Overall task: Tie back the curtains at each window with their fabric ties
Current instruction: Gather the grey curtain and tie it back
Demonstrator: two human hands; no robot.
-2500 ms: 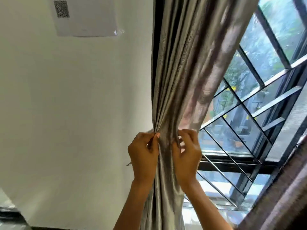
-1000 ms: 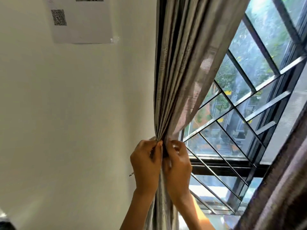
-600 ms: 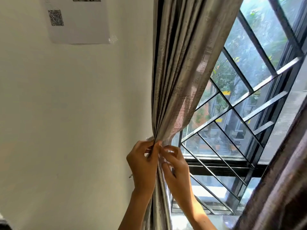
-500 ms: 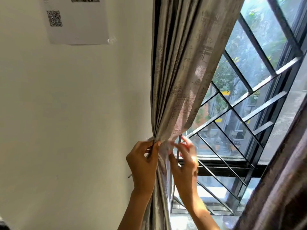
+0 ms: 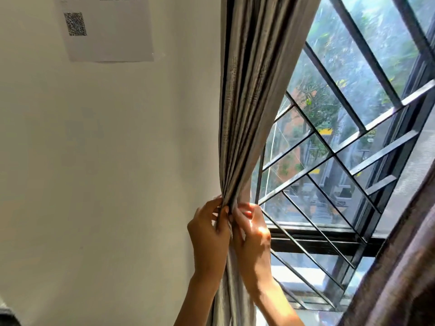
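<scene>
Head view: grey curtain [image 5: 249, 95] with a faint sheen, hanging at the left edge of the window [image 5: 353, 142], drawn into tight vertical pleats and narrowing to a bunched waist just above both hands, then falling straight down between the forearms. Fine woven marks along the pleat edges. Left hand [image 5: 208, 234] on the wall side of the bunch, fingers curled and pinching the gathered folds, thumb tip pressed against the fabric at the waist. Right hand [image 5: 253, 234] on the window side, touching the same bunch, fingers curled in against the cloth and grasping it, a patch of sun across the knuckles. A pale strip just showing at the left fingertips, perhaps the fabric tie; too hidden to tell for sure. Dark metal grille [image 5: 329, 165] with crossing diagonal bars behind the glass, trees and buildings beyond. Second, darker brown curtain [image 5: 404, 267] filling the lower right corner. Plain white wall [image 5: 106, 172] at left, with a taped sheet of paper [image 5: 106, 27] bearing a square printed code high up. No containers in sight.
</scene>
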